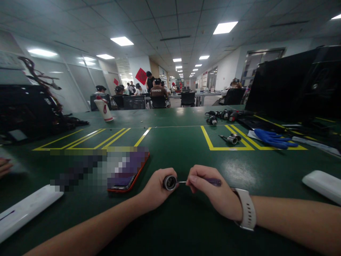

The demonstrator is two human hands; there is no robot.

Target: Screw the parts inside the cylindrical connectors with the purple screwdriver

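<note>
My left hand [157, 186] is wrapped round a round metal connector [169, 182], whose dark open end with a pale rim faces me. From the right, my right hand [206, 186] grips a screwdriver with a purple handle [214, 182]. Its thin shaft [182, 182] points left and meets the side of the connector; the tip is hidden there. Both hands are just above the green table [170, 224]. A pale watch strap [246, 209] circles my right wrist.
A phone with an orange edge [129, 174] lies left of my hands. Loose metal connector parts [231, 139] rest inside yellow tape lines, near a blue glove [274, 138]. More connectors [212, 120] lie farther back. A paper cup [104, 108] stands tilted. Another person's hand [4, 166] shows at the left edge.
</note>
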